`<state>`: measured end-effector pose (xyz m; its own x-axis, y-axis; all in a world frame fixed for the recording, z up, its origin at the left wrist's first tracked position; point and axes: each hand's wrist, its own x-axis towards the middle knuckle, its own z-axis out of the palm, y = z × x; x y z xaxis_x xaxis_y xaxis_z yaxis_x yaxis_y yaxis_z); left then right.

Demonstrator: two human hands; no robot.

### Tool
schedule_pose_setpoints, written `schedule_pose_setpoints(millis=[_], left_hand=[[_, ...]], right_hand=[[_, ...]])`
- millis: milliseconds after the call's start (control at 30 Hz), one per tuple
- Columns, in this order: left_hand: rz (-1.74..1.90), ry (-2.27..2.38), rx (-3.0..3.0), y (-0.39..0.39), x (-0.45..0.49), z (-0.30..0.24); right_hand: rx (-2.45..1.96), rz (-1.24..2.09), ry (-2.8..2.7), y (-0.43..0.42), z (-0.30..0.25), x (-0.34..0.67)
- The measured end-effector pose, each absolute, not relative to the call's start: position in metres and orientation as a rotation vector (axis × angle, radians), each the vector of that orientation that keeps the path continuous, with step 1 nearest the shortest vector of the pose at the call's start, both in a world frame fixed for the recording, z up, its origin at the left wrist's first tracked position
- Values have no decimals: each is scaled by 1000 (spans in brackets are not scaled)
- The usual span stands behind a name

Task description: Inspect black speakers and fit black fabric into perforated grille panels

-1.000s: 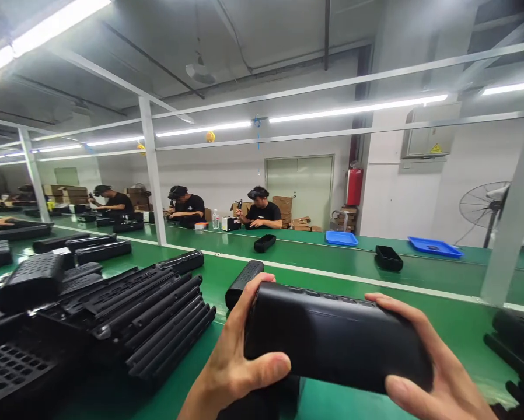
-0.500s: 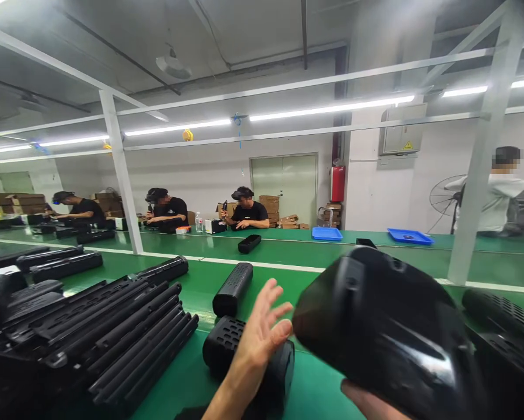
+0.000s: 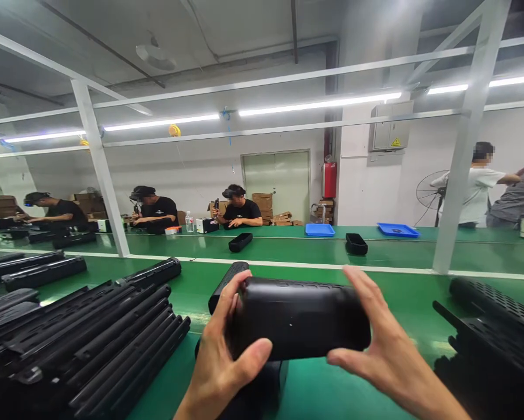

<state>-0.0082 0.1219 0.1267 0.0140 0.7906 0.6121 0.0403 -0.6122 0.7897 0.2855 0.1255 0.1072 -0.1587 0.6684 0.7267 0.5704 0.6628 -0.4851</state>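
I hold a black oblong plastic housing [image 3: 299, 318] level in front of me, above the green bench [image 3: 332, 391]. My left hand [image 3: 220, 364] grips its left end, thumb across the front and fingers round the back. My right hand [image 3: 382, 350] clasps the right end, fingers over the top and thumb beneath. Another black housing [image 3: 262, 385] lies on the bench just under my hands, mostly hidden. A black perforated cylinder [image 3: 224, 283] lies behind the held piece.
A pile of long black plastic parts [image 3: 87, 344] fills the bench at left; more black parts [image 3: 492, 338] sit at right. Beyond a white frame post [image 3: 100, 175], several seated people work at a far green bench with blue trays [image 3: 318, 230]. Two people stand at far right.
The housing was swung up in my right hand alone with my left hand open; now both hands grip it level again. The view has shifted to the right.
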Motion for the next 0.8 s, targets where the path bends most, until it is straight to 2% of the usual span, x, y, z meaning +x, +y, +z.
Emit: schedule_pose_setpoints(millis=[133, 333, 533, 800], left_hand=[[1692, 780, 1581, 124, -17, 133], [1510, 650, 1546, 128, -21, 129], [1586, 748, 1539, 129, -20, 125], [1534, 737, 1472, 137, -19, 128]], right_hand=[[-976, 482, -1654, 123, 111, 298], [-932, 357, -1622, 123, 106, 292], [-865, 356, -1565, 125, 103, 284], [-1042, 640, -1577, 115, 115, 281]])
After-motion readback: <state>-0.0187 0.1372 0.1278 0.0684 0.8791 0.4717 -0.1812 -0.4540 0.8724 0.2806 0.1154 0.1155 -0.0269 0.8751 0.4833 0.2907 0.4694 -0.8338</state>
